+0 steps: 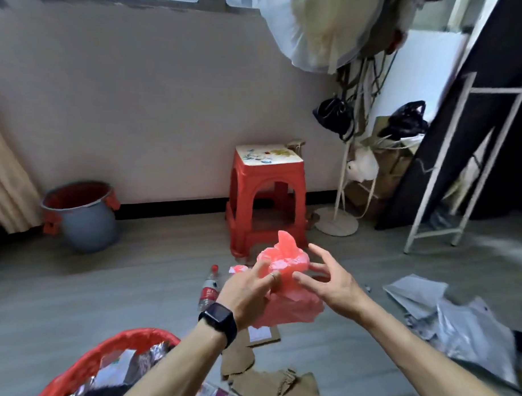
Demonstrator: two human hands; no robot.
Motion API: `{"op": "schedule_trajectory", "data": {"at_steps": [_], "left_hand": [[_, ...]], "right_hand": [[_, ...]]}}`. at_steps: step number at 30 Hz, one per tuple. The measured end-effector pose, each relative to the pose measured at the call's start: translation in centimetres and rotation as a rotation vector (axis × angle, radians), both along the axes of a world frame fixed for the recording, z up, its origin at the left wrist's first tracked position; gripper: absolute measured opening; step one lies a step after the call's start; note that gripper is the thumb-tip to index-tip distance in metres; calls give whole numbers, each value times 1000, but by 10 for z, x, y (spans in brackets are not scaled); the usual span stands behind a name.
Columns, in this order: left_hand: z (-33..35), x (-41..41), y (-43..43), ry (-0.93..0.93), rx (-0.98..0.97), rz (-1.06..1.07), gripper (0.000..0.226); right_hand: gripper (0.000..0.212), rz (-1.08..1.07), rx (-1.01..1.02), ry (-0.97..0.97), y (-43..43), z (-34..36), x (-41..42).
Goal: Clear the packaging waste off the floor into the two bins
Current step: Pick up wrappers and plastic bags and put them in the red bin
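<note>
My left hand [248, 290], with a black watch on the wrist, grips a crumpled pink plastic bag [286, 288] held up in front of me. My right hand [330, 281] touches the bag's right side with its fingers spread. A bin lined with a red bag [91, 360] stands at the bottom left and holds foil and paper wrappers. A second grey bin with a red liner [80, 216] stands against the far wall at the left. On the floor lie a plastic bottle with a red label [209, 288], brown cardboard pieces [260, 372] and silver mailer bags [453, 321].
A red plastic stool [267, 197] stands just beyond my hands. A white fan base [337, 224], cardboard boxes and black bags crowd the right corner. A white metal frame [466, 167] leans at the right. A small pink scrap [238, 269] lies by the stool.
</note>
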State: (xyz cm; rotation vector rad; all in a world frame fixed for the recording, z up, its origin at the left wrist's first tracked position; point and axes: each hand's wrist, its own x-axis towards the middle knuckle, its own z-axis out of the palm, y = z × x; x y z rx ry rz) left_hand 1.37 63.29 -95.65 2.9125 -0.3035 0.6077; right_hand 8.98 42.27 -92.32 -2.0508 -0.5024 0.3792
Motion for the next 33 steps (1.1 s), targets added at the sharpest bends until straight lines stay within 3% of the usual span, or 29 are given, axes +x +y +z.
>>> {"op": "schedule_trajectory", "data": {"at_steps": [3, 5, 8, 11, 13, 15, 17, 20, 26, 28, 31, 33], "left_hand": [[-6, 12, -24, -106, 169, -185, 47], [0, 11, -39, -47, 132, -200, 55], [10, 11, -57, 29, -210, -147, 55], [13, 15, -61, -82, -453, -78, 63], [14, 17, -60, -72, -490, -1, 77], [15, 17, -59, 123, -551, 55, 81], [11, 17, -56, 329, -689, 61, 57], [7, 17, -41, 266, -737, 122, 22], [4, 22, -34, 334, -815, 191, 20], [4, 19, -35, 393, -766, 194, 36], [8, 16, -42, 476, -778, 89, 91], [14, 16, -54, 441, -746, -12, 104]], "right_hand": [[51, -29, 165, 149, -21, 5, 1], [34, -83, 236, 133, -30, 5, 4], [24, -183, 217, 93, -46, -2, 19], [13, -173, 217, 175, -58, -5, 26], [11, -94, 235, 226, -60, -3, 26], [14, -41, 265, 264, -60, -5, 25], [16, -46, 281, 281, -60, -7, 25], [18, -117, 312, 247, -62, -3, 24], [47, -242, 320, 199, -66, 3, 30], [38, -241, 279, 173, -66, 4, 30], [24, -242, 76, 10, -64, 2, 24], [18, -165, -63, -65, -58, 2, 13]]}}
